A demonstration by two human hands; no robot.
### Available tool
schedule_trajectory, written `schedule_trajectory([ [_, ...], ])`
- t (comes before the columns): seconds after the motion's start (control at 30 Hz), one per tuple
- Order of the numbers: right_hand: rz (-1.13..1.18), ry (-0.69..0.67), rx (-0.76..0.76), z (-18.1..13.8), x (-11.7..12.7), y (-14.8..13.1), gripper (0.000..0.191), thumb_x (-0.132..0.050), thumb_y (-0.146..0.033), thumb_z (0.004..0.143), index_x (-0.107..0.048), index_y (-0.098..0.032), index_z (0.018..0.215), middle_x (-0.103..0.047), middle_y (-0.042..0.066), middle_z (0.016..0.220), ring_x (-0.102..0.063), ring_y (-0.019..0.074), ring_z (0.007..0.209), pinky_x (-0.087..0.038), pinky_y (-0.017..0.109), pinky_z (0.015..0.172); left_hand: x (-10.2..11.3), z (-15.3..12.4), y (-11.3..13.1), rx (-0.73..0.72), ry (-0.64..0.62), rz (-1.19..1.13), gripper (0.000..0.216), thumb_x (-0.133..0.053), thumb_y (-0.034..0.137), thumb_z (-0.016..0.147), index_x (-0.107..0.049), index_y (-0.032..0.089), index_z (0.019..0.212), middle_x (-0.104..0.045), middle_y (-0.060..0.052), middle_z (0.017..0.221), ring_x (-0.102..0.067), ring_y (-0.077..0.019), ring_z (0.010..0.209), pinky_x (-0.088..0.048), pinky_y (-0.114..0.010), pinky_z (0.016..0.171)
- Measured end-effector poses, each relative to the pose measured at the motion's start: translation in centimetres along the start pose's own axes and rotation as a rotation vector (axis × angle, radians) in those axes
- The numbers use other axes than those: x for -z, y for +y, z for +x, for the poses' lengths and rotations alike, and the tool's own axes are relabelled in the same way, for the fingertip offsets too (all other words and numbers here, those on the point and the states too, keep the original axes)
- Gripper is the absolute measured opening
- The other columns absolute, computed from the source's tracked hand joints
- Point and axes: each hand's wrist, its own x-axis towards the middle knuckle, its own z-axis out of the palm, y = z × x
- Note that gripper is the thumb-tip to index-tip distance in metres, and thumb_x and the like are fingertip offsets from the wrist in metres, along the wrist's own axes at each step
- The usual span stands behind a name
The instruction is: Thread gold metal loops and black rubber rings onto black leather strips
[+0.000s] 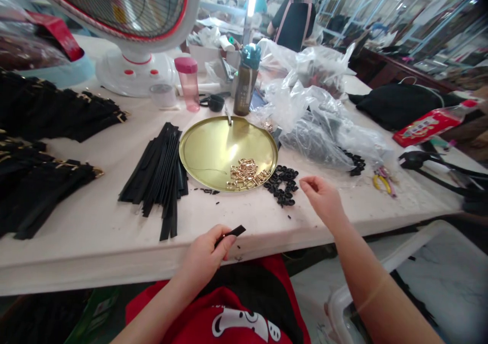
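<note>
My left hand (208, 255) is closed on the end of a black strap (233, 232) at the table's front edge. My right hand (322, 196) hovers over the table with fingers curled in a loose pinch, just right of a heap of black rings (282, 182); whether it holds anything I cannot make out. A round gold tray (213, 151) in front of me holds a small pile of gold buckles (246, 173). A bundle of loose black straps (160, 174) lies to the tray's left.
Finished black straps with gold buckles (49, 115) are stacked at the left. A white fan (133, 39), pink cup (188, 82) and dark bottle (246, 80) stand behind. Clear plastic bags (316, 120) lie right; a red packet (427, 125) and yellow scissors (383, 181) sit beyond. Another person (295, 19) stands far back.
</note>
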Motion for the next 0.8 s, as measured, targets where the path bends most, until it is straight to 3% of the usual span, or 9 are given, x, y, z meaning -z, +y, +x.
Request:
schedule_trajectory([
  [0.1,-0.250,-0.151,-0.001,4.0,-0.2,2.8,0.015,-0.052,-0.030,0.074,-0.061,-0.019,0.073,-0.061,0.003,0.071,-0.051,0.0168,0.064,-0.035,0.029,0.061,-0.4,0.1,0.2,0.004,-0.014,-0.030,0.026,-0.040,0.042,0.082,-0.054,0.020,0.078,-0.049,0.005,0.055,-0.045,-0.0120,0.053,-0.033,-0.021,0.053],
  [0.2,-0.280,-0.260,-0.020,5.6,-1.3,4.0,0.009,-0.054,-0.025,0.069,-0.060,-0.020,0.064,-0.057,0.001,0.059,-0.048,0.0154,0.057,-0.032,0.028,0.056,-0.6,0.0,0.5,0.010,-0.033,-0.045,0.026,-0.041,0.042,0.081,-0.054,0.020,0.079,-0.049,0.005,0.055,-0.044,-0.0120,0.052,-0.032,-0.021,0.052],
  [0.37,-0.226,-0.232,-0.032,6.3,-1.6,3.6,0.007,-0.059,-0.016,0.059,-0.057,-0.019,0.053,-0.055,0.000,0.054,-0.048,0.0154,0.058,-0.032,0.027,0.057,-0.5,-0.7,1.0,-0.008,-0.030,-0.029,0.026,-0.041,0.041,0.081,-0.055,0.019,0.079,-0.048,0.005,0.056,-0.044,-0.0113,0.053,-0.033,-0.020,0.053],
  [0.5,-0.137,-0.124,-0.032,4.8,-0.3,1.5,0.010,-0.056,-0.026,0.068,-0.056,-0.018,0.062,-0.056,0.001,0.060,-0.050,0.0161,0.063,-0.037,0.028,0.061,-0.5,-1.3,1.9,-0.042,0.042,-0.049,0.027,-0.042,0.042,0.081,-0.053,0.018,0.076,-0.046,0.005,0.054,-0.043,-0.0101,0.052,-0.032,-0.020,0.052],
  [0.57,0.083,-0.172,-0.051,2.4,-0.1,-0.4,0.018,-0.053,-0.036,0.073,-0.056,-0.019,0.071,-0.057,0.001,0.065,-0.052,0.0145,0.063,-0.040,0.027,0.061,-0.7,-1.5,2.6,-0.081,0.092,-0.089,0.027,-0.043,0.042,0.081,-0.053,0.018,0.075,-0.046,0.005,0.054,-0.043,-0.0097,0.052,-0.032,-0.020,0.051],
  [0.67,0.770,-0.452,-0.223,-2.7,-0.9,-3.8,0.025,-0.063,-0.043,0.069,-0.056,-0.020,0.074,-0.057,-0.001,0.070,-0.053,0.0117,0.065,-0.043,0.026,0.064,-1.2,-1.4,3.8,-0.144,0.154,-0.171,0.025,-0.044,0.041,0.081,-0.054,0.018,0.078,-0.046,0.006,0.054,-0.042,-0.0089,0.050,-0.032,-0.019,0.050],
  [0.73,1.018,-0.573,-0.333,-6.0,-1.8,-5.8,0.025,-0.068,-0.041,0.067,-0.058,-0.020,0.075,-0.058,-0.001,0.072,-0.053,0.0104,0.064,-0.044,0.025,0.064,-1.6,-1.2,4.3,-0.180,0.166,-0.193,0.024,-0.044,0.040,0.081,-0.055,0.018,0.080,-0.047,0.006,0.054,-0.042,-0.0084,0.050,-0.033,-0.019,0.050],
  [0.8,1.147,-0.591,-0.386,-8.3,-2.7,-7.0,0.023,-0.070,-0.039,0.066,-0.059,-0.020,0.075,-0.058,-0.001,0.071,-0.053,0.0098,0.063,-0.044,0.024,0.065,-1.9,-1.3,4.2,-0.205,0.155,-0.172,0.025,-0.043,0.039,0.082,-0.055,0.018,0.080,-0.048,0.006,0.054,-0.043,-0.0082,0.050,-0.033,-0.019,0.051],
])
